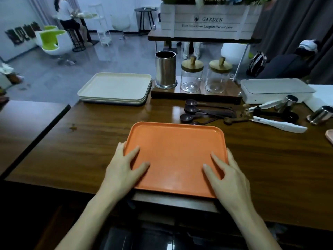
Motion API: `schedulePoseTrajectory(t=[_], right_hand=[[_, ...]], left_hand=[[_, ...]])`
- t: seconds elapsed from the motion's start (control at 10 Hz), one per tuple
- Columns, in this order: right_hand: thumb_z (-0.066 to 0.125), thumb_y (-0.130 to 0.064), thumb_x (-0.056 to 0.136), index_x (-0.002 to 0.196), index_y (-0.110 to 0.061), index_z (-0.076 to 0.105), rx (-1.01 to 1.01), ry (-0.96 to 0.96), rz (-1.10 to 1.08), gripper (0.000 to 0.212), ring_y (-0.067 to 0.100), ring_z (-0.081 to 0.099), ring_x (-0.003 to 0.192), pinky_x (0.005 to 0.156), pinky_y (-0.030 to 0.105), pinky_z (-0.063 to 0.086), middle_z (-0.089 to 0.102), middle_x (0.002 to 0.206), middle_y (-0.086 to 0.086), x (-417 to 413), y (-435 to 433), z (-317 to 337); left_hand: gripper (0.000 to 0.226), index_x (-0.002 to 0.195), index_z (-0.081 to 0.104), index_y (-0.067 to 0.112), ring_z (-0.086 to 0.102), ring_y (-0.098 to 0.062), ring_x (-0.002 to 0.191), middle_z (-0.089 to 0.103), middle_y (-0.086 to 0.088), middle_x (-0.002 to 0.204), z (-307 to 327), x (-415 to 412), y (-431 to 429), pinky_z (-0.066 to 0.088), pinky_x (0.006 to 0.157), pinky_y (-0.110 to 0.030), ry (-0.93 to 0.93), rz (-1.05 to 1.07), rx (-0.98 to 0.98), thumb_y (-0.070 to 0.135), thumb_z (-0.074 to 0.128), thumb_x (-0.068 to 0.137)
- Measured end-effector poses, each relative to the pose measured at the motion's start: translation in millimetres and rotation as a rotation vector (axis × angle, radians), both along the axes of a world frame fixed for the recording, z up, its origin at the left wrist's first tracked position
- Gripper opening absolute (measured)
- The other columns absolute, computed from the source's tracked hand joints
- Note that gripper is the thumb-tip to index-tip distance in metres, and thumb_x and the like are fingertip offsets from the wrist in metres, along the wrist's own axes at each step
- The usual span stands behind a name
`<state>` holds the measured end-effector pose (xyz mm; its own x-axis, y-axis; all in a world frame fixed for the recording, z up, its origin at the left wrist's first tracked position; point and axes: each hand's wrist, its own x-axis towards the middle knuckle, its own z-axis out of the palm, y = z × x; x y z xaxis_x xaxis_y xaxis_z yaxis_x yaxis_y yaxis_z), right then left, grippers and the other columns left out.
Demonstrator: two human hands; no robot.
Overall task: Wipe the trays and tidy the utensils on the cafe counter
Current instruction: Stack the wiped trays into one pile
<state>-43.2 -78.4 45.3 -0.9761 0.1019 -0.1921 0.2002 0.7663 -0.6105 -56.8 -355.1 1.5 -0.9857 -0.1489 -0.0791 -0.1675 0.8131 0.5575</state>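
The brown desk [81, 141] is the biggest thing here. An orange tray [174, 152] lies flat on it, right in front of the person, and its near edge sticks out a little past the desk's edge. A stack of pale trays [115, 87] sits at 10 o'clock from it, neat and squared up.

The left hand [122, 170] rests on the tray's 8 o'clock corner and the right hand [228, 177] on its 4 o'clock corner. The fingers [134, 152] of both hands are spread and lie on the tray, and the outer ones reach over its side rims. Neither hand holds a cloth, and I see no cloth anywhere.

A tall metal pot [165, 69] stands at 12 o'clock. Dark spoons [201, 110] lie loose at 1 o'clock, and white tongs [277, 123] at 2 o'clock.

I think the trays are nearly finished, with this orange one last. The spoons and tongs have not been tidied yet.
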Motion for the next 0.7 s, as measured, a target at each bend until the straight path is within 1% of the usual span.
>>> schedulePoseTrajectory(t=[0.1,0.2,0.3,0.4,0.5,0.6,0.7], right_hand=[[0.040,-0.085,0.078,0.143,-0.040,0.050,0.034,0.043,0.019,0.079,0.021,0.051,0.131,0.109,0.047,0.044,0.040,0.157,0.003,-45,-13,-50],[0.045,-0.088,0.077,0.137,-0.037,0.054,-0.003,0.074,0.105,0.080,0.023,0.057,0.125,0.104,0.047,0.049,0.049,0.149,0.003,-66,-42,-47],[0.056,-0.064,0.090,0.153,-0.027,0.040,0.016,0.168,0.242,0.075,0.029,0.036,0.143,0.115,0.041,0.034,0.008,0.168,0.003,-88,-81,-32],[0.055,-0.059,0.093,0.156,-0.026,0.033,0.030,0.178,0.294,0.075,0.032,0.032,0.146,0.115,0.039,0.031,-0.003,0.169,0.002,-112,-111,-22],[0.053,-0.058,0.094,0.157,-0.025,0.031,0.033,0.195,0.339,0.074,0.031,0.025,0.150,0.116,0.038,0.029,-0.003,0.169,0.008,-141,-146,-21],[0.053,-0.056,0.095,0.157,-0.026,0.031,-0.002,0.216,0.335,0.073,0.032,0.026,0.149,0.116,0.038,0.030,-0.001,0.169,0.008,-175,-181,-15],[0.053,-0.057,0.094,0.156,-0.026,0.035,-0.010,0.215,0.291,0.071,0.035,0.039,0.142,0.112,0.039,0.035,0.004,0.168,0.006,-213,-213,-7]], left_hand=[[0.067,0.151,0.048,0.033,0.031,-0.025,0.150,0.015,0.000,0.169,-1,-8,-30,0.034,0.114,-0.042,0.019,0.083,-0.004,0.059,0.062,0.091],[0.063,0.149,0.050,0.032,0.032,-0.025,0.149,0.022,0.000,0.167,6,-19,-58,0.034,0.114,-0.044,0.069,0.164,-0.001,0.057,0.061,0.092],[0.064,0.150,0.049,0.031,0.025,-0.022,0.152,0.024,0.002,0.166,15,-34,-92,0.030,0.117,-0.048,0.112,0.214,-0.040,0.059,0.058,0.094],[0.063,0.151,0.048,0.031,0.018,-0.023,0.155,0.022,-0.001,0.167,26,-53,-123,0.026,0.119,-0.052,0.131,0.252,-0.056,0.061,0.055,0.095],[0.062,0.145,0.056,0.029,0.022,-0.022,0.154,0.032,-0.001,0.163,37,-77,-157,0.027,0.119,-0.051,0.208,0.276,-0.065,0.064,0.054,0.093],[0.053,0.142,0.060,0.027,0.035,-0.023,0.147,0.041,-0.002,0.157,42,-114,-191,0.031,0.116,-0.045,0.240,0.288,-0.081,0.055,0.057,0.097],[0.057,0.140,0.061,0.028,0.033,-0.024,0.148,0.042,-0.004,0.157,42,-159,-227,0.031,0.118,-0.047,0.229,0.246,-0.068,0.060,0.055,0.094]])
